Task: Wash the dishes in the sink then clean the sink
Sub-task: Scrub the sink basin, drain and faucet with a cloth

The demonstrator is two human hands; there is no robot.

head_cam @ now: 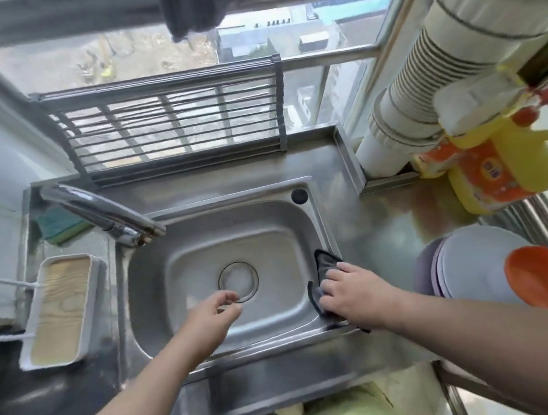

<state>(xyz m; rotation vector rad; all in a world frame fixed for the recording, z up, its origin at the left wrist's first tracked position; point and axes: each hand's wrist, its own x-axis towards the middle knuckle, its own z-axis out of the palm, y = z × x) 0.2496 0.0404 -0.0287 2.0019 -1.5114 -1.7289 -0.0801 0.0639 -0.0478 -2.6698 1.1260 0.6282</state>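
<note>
A stainless-steel bench (pixel 387 214) runs below a window, its rectangular steel sink basin (pixel 183 263) set in the middle with a round drain (pixel 238 281) at the bottom. A slatted metal drying rack (pixel 169 123) stands against the window behind it, and a chrome tap (pixel 100 211) reaches in from the back left corner. On the bench to the right of the basin sits a stack of pale plates (pixel 472 262), an orange plastic bowl (pixel 547 277) tilted against its near side, with a yellow detergent jug (pixel 519 163) further back. To the left lies a white tray with a wood-grain base (pixel 60 309), and behind it a green-and-yellow sponge (pixel 57 227). The person's right hand (pixel 355 294) presses a dark grey cloth (pixel 324 266) flat against the basin's right wall, fingers spread over it. The left hand (pixel 210 318) hovers over the basin just beside the drain, fingers loosely curled and holding nothing.
</note>
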